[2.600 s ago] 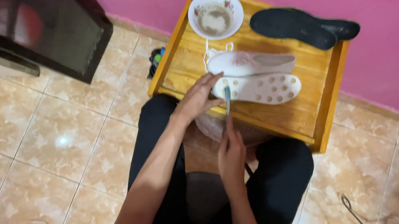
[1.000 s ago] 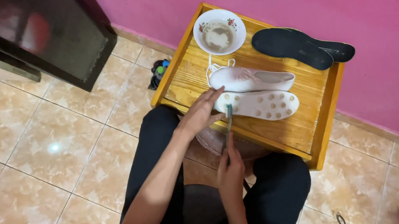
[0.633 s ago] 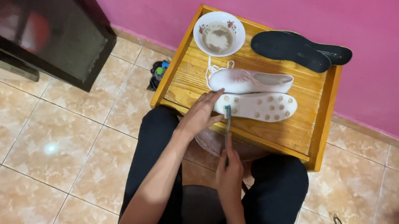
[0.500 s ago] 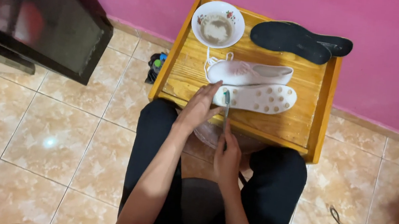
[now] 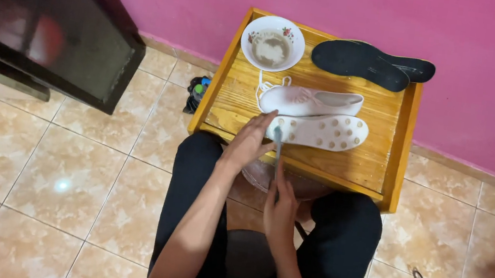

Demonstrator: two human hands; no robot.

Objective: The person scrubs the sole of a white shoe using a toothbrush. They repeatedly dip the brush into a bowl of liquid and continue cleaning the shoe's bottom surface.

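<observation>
- Shoe, white (image 5: 323,131): lies sole-up on the wooden table (image 5: 377,169), studded sole facing the camera, heel end directly under the fingertips of the left hand (image 5: 249,142).
- Left hand: fingers spread flat and pressed on the heel end of the sole-up shoe, steadying it; nothing is enclosed in the palm.
- Right hand (image 5: 281,208): sits just nearer the body than the left hand, below the table's front edge, fingers closed around the handle of a toothbrush (image 5: 277,152).
- Toothbrush: stands nearly upright out of the right hand; its head reaches the heel end of the sole-up shoe, beside the left fingertips. Whether the bristles touch the sole cannot be determined.
- Second white shoe (image 5: 310,101): lies on its side just beyond the left hand, touching the sole-up shoe along its length, laces trailing toward the bowl (image 5: 272,41).
- Bowl: white with floral rim, holds cloudy liquid; placed well beyond the left hand at the table's far left corner.
- Black insoles (image 5: 366,62): two, overlapping, at the far right of the table, well apart from both hands.
- Seated person's legs, in dark trousers, flank the right hand over a tiled floor (image 5: 57,178).
</observation>
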